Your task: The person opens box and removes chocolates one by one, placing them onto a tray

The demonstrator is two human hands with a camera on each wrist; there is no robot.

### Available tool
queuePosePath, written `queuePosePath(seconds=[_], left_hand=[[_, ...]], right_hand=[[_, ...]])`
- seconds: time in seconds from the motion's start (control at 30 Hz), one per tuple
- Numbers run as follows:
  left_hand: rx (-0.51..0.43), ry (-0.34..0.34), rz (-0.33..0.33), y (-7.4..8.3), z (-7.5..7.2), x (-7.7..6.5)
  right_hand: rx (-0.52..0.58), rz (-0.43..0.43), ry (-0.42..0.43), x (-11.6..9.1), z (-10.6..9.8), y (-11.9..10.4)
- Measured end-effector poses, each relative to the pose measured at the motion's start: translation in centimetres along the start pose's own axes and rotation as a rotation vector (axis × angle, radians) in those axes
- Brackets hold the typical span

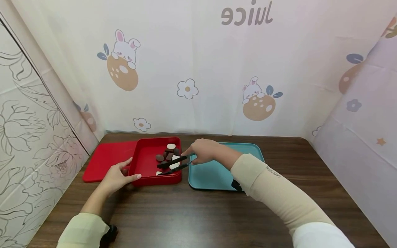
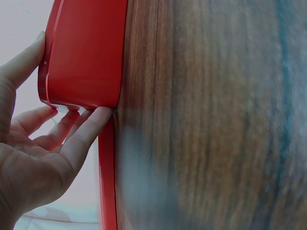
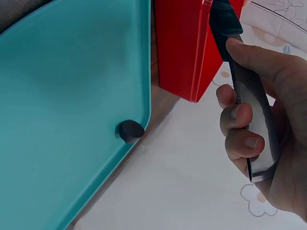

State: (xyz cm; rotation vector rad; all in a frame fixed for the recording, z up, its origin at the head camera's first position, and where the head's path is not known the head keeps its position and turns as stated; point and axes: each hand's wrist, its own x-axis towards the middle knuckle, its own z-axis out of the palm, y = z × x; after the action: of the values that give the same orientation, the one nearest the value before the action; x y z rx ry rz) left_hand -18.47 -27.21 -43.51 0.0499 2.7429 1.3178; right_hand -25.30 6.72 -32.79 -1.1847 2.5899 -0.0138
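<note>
My left hand (image 1: 116, 177) holds the left near corner of a red box (image 1: 144, 160), thumb on the rim and fingers against the side wall. Dark brown and white chocolates (image 1: 169, 156) lie in the box's right half. Metal tongs with black tips (image 3: 252, 96) are gripped in my right hand (image 1: 204, 151). Their two black arms reach apart into the box among the pieces; whether they touch one cannot be told. On the teal tray (image 1: 214, 175), under my right arm, a dark round piece (image 3: 131, 131) sits near a corner; the right hand hides it in the head view.
Beneath and left of the box lies a flat red board (image 1: 102, 162). The tray stands just right of the box. Everything rests on a dark wooden table (image 1: 186, 217), with printed cloth (image 1: 211, 69) hanging behind and at the sides.
</note>
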Motion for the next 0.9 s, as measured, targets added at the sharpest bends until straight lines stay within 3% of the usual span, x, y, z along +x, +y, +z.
queuePosePath(seconds=[0.47, 0.9], left_hand=[[0.013, 0.003, 0.002, 0.1, -0.1, -0.1], [0.021, 0.003, 0.008, 0.1, -0.1, -0.1]], right_hand=[[-0.025, -0.001, -0.027, 0.6, 0.7, -1.4], [-0.091, -0.01, 0.043, 0.5, 0.9, -1.7]])
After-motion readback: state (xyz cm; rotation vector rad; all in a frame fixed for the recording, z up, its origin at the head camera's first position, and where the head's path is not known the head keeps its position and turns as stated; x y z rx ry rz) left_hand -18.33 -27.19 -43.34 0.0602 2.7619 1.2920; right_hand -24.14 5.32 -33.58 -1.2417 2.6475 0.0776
